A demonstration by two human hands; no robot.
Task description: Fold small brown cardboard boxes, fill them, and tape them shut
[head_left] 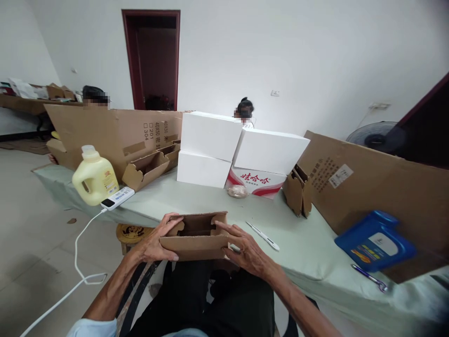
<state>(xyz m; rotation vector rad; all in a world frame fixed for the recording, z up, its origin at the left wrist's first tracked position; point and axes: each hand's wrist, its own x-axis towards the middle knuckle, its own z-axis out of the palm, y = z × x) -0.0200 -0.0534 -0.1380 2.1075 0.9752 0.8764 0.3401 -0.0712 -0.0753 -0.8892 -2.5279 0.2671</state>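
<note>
A small open-topped brown cardboard box is held at the near edge of the table, its notched inner flaps showing. My left hand grips its left end, with the thumb on the front wall and fingers at the back corner. At the right end, my right hand has its fingers at the rim and inside edge and its thumb lower on the side. To the right of the box, a white pen-like tool lies on the green cloth.
The green-covered table bears a yellow jug, a white power bank with a cable, white boxes, folded cardboard, a blue bottle and a purple pen. Large cardboard sheets flank it; two people are behind.
</note>
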